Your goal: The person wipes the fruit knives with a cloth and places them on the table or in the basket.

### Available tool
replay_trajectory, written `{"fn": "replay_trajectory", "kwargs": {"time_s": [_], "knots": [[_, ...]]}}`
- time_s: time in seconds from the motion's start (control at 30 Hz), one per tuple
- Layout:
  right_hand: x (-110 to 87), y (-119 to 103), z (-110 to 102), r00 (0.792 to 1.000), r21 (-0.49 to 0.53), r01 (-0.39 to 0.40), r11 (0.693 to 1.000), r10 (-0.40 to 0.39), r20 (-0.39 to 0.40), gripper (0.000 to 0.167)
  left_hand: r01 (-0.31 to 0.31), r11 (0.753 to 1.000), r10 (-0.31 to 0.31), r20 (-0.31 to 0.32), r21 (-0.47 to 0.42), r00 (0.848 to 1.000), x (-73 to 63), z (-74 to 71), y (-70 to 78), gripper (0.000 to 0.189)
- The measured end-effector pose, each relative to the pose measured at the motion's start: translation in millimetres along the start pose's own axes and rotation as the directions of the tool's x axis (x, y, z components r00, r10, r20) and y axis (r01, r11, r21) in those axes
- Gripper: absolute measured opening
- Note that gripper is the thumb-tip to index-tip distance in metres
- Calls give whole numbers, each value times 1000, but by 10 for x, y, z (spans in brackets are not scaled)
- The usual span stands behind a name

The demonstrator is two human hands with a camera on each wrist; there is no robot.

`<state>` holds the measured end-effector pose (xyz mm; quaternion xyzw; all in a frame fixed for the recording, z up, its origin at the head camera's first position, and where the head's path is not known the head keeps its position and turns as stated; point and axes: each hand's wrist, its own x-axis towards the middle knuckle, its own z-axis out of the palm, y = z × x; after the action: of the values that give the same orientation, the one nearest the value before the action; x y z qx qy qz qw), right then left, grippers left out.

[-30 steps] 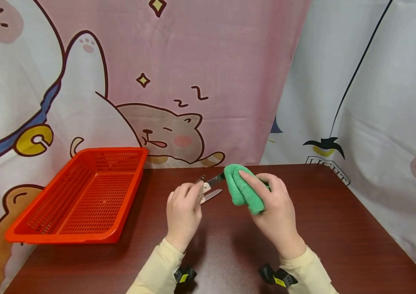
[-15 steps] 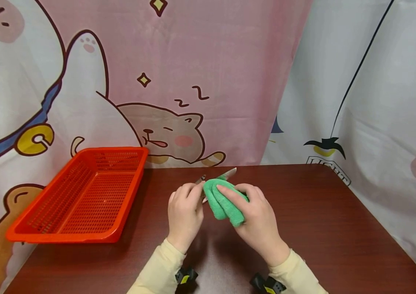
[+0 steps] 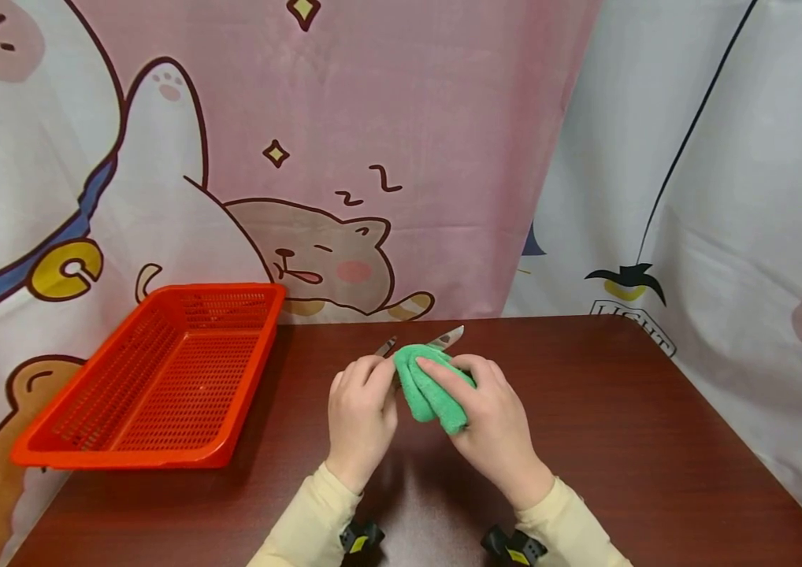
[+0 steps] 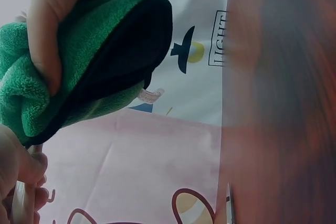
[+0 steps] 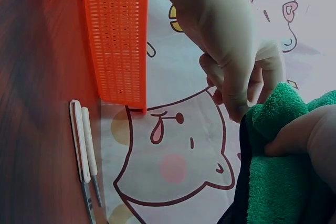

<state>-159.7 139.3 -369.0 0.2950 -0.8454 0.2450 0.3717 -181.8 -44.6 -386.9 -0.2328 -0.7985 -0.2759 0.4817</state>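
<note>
My left hand [image 3: 362, 413] grips a knife by its pale handle [image 4: 23, 200], with the fingers curled round it. In the head view the knife's blade [image 3: 447, 338] pokes out past the far side of a folded green cloth [image 3: 429, 394]. My right hand [image 3: 493, 429] pinches this fluffy cloth, thumb on top, and its dark underside shows in the left wrist view. The cloth hides the middle of the blade and meets the fingertips of the left hand. Beyond the hands, two pale-handled knives [image 5: 80, 145] lie side by side on the table.
An orange-red perforated plastic basket [image 3: 220, 425] stands to the left on the dark brown table [image 3: 621, 441]. Behind the table hangs a pink and white curtain [image 3: 458, 157] with cartoon animals.
My right hand has slid the cloth left along the blade toward the handle, so the blade's tip shows beyond it. In the last half second both hands have barely moved.
</note>
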Motion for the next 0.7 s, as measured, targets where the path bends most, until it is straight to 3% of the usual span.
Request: {"fn": "replay_trajectory", "kwargs": {"time_s": [0.7], "knots": [[1, 102, 23, 1000, -15, -16, 1000, 16, -15, 79, -12, 1000, 12, -9, -21, 1000, -13, 25, -24, 30]]}}
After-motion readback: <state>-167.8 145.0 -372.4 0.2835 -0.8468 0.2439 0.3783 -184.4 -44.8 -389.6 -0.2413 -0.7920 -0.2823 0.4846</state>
